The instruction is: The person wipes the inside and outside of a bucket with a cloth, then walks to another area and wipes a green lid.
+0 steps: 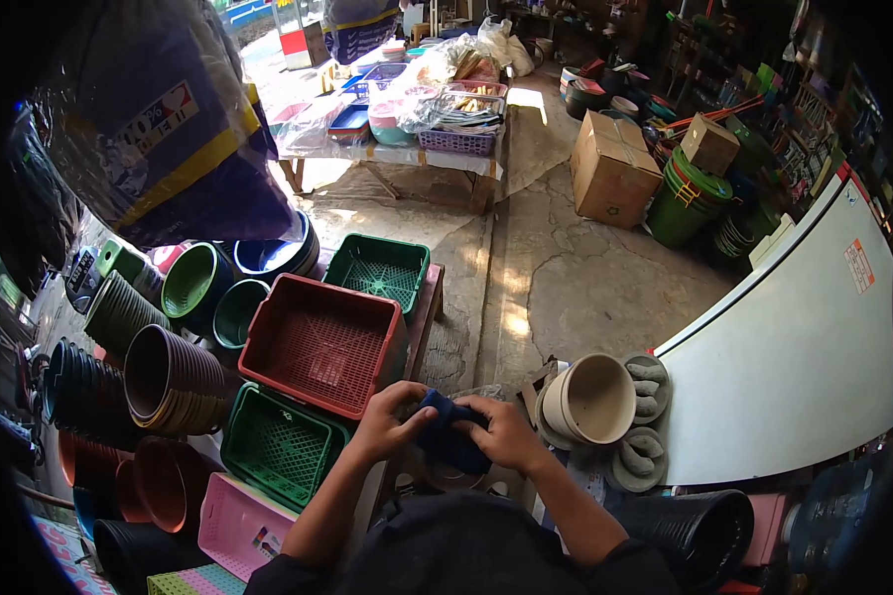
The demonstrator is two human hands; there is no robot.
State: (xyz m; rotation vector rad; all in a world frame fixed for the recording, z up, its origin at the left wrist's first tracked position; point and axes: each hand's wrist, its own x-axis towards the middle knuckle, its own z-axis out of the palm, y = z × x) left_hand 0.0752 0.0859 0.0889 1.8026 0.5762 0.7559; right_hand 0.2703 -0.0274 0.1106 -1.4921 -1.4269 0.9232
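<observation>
My left hand [389, 424] pinches one side of a dark blue cloth [450, 441], thumb on top of it. Gripping the other side is my right hand [506, 433], its fingers closed over the bunched fabric. The cloth is held in front of my body, above a round-rimmed thing that it mostly hides; I cannot make out what that is. To the left of my left hand, close by, is a dark red plastic basket [319, 344]. A stack of cream plant pots [597, 399] stands to the right of my right hand.
Green baskets [280, 446], a pink basket [230, 526] and stacked pots [174, 375] crowd the left. A plastic-wrapped bag [159, 119] hangs above them. A white panel [804, 347] stands at right. Ahead are a goods table [407, 156], a cardboard box [613, 171] and cracked floor [585, 263].
</observation>
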